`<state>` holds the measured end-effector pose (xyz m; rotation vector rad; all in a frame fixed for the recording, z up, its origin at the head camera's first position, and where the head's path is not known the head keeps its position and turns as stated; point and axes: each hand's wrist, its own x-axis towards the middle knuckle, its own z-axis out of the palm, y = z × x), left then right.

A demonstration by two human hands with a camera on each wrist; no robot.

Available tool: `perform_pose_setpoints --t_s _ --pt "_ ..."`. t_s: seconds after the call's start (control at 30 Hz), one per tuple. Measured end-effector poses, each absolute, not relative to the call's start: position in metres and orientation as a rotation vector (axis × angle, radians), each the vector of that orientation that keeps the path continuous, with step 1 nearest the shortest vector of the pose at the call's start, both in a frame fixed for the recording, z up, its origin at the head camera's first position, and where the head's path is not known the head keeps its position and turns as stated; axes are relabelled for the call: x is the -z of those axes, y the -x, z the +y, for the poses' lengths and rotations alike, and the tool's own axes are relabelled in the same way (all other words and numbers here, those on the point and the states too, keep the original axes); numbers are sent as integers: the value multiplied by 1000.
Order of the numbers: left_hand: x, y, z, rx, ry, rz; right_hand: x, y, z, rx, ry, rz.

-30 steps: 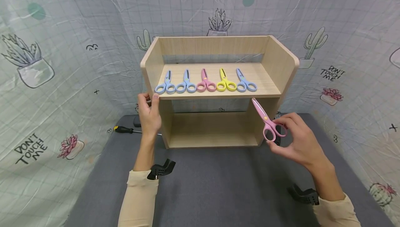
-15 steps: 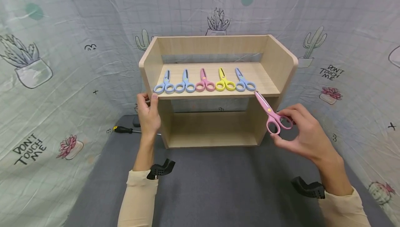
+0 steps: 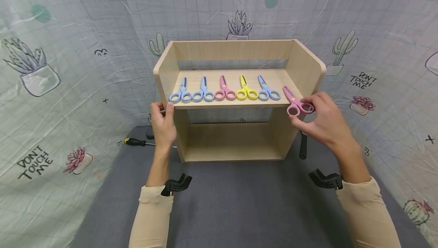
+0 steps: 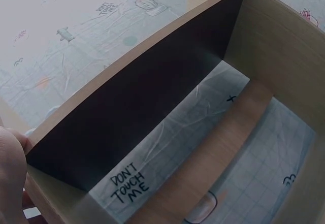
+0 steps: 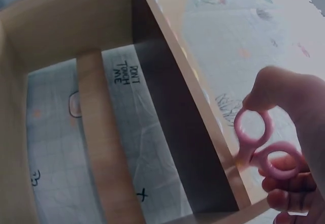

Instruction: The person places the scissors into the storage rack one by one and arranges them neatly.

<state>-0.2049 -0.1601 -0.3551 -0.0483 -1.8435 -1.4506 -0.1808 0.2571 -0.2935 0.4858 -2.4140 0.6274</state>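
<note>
In the head view, a pair of pink scissors is pinched by its handle loops in my right hand. Its blades point up and left over the right end of the upper shelf. On that shelf a row of scissors lies with handles toward me: two blue pairs, the left one first, then a pink, a yellow and a blue pair. My left hand grips the shelf unit's left front corner, thumb on the shelf's front edge. The right wrist view shows the held scissors' pink loops close up.
Below the shelf is an open wooden compartment. A screwdriver with a black and yellow handle lies left of the unit. A black handle-like object lies to its right. Patterned cloth hangs behind and on both sides.
My right hand has carried the pink scissors up from in front of the unit to the right end of the upper shelf. My left hand has stayed at the corner.
</note>
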Motion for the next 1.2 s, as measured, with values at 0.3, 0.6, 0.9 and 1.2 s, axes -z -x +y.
perform_pose_setpoints --t_s 0.3,0.6,0.9,1.2 --pt "353 204 -160 1435 43 -1853 291 188 246 -552 -476 -2399" --pt "353 204 -160 1450 43 -1852 291 188 237 -448 -384 -2387" --pt "355 205 -160 1468 18 -1858 288 192 230 -457 -312 -2410" --pt "337 189 -148 1467 7 -1867 296 197 230 -520 -368 -2287"
